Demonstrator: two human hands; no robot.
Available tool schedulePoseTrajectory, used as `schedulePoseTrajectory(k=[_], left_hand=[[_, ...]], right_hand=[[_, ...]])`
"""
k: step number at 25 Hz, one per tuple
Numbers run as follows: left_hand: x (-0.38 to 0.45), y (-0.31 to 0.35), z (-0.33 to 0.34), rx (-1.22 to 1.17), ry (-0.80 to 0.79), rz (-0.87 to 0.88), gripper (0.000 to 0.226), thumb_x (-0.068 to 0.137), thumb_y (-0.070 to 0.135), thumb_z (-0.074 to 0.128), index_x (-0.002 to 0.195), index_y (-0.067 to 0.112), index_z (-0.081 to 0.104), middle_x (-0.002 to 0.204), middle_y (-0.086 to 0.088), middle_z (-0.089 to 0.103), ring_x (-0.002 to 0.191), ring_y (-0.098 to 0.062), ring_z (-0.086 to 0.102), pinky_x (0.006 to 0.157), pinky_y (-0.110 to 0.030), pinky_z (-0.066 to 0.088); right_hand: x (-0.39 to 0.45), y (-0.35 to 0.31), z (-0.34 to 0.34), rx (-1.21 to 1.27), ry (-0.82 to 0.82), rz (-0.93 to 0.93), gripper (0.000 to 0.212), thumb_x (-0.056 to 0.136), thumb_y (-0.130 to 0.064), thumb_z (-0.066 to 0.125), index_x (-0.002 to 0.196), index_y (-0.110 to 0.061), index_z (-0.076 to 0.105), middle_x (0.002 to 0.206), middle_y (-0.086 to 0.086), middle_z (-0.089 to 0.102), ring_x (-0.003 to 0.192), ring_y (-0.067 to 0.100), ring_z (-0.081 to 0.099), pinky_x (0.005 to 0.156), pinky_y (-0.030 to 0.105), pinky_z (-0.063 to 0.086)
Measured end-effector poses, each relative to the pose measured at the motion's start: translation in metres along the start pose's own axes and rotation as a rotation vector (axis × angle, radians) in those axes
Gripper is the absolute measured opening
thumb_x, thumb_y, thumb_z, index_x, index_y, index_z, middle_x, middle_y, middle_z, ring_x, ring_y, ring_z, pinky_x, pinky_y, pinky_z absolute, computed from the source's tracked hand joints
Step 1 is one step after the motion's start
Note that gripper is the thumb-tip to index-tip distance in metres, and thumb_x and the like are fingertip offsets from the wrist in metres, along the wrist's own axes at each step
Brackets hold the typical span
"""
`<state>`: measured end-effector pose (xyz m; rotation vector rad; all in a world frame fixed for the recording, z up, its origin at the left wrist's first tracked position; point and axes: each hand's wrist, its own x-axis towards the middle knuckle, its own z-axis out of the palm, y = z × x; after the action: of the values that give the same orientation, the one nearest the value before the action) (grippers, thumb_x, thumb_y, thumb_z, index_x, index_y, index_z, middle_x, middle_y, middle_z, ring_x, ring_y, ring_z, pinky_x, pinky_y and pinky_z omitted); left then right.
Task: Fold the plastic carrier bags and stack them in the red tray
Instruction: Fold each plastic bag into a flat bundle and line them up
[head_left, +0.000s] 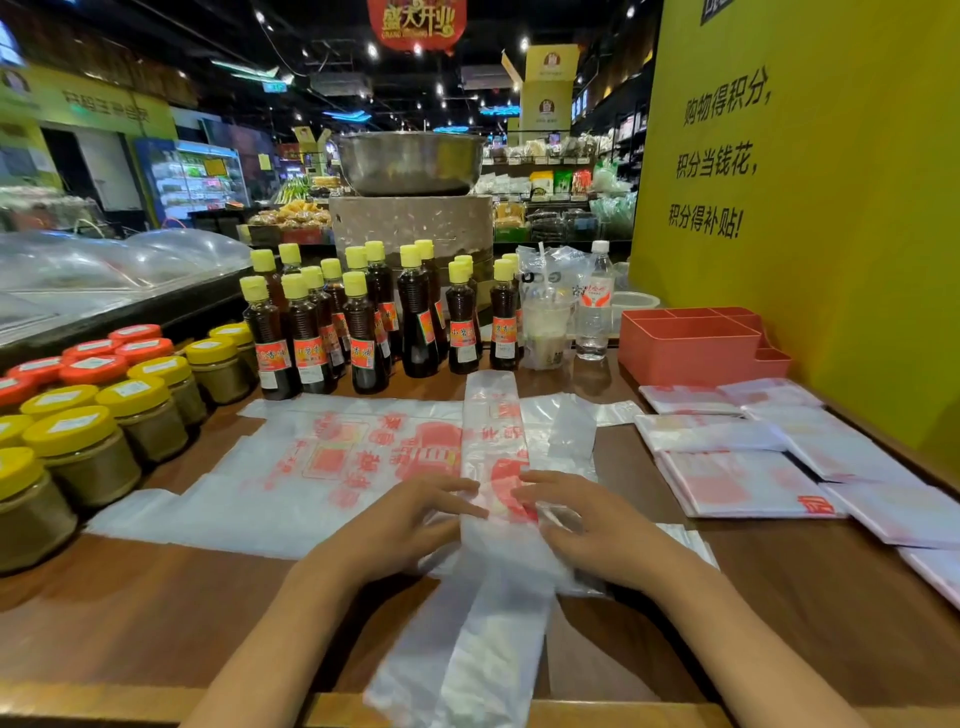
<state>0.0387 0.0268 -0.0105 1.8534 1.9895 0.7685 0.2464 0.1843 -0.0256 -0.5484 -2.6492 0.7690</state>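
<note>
One head-worn wide-angle camera looks forward and down, close over the wooden counter (156, 613). The fingers (457, 486) sit low and central, just below the lens. Beyond the fingertips the view reaches shop shelves (545, 176).

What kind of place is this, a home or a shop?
Most likely a supermarket counter. Rows of labelled sauce bottles and yellow-lidded jars stand on the table, stocked shelves fill the background, and printed carrier bags lie ready for folding.

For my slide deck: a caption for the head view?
Both hands press a narrow folded carrier bag on the counter; red tray empty.
</note>
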Motion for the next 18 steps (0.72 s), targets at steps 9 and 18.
schedulePoseTrajectory(k=[9, 18], left_hand=[[-0.002, 0.014, 0.000, -0.242, 0.178, -0.020, 0.037, 0.093, 0.017, 0.062, 0.066, 0.039, 0.073, 0.075, 0.015, 0.069, 0.071, -0.004, 0.061, 0.073, -0.020, 0.047], [0.019, -0.001, 0.028, 0.046, 0.369, -0.141, 0.024, 0.080, 0.045, 0.069, 0.088, 0.027, 0.055, 0.090, 0.010, 0.058, 0.085, -0.011, 0.053, 0.071, -0.029, 0.045]], right_hand=[[0.001, -0.018, -0.002, 0.235, 0.095, 0.063, 0.020, 0.099, -0.028, 0.059, 0.101, -0.026, 0.078, 0.096, -0.018, 0.075, 0.091, 0.001, 0.067, 0.088, 0.029, 0.053], [0.015, -0.020, 0.016, 0.023, 0.271, 0.255, 0.015, 0.089, -0.036, 0.069, 0.098, -0.034, 0.058, 0.089, -0.011, 0.062, 0.083, 0.008, 0.061, 0.070, 0.027, 0.050]])
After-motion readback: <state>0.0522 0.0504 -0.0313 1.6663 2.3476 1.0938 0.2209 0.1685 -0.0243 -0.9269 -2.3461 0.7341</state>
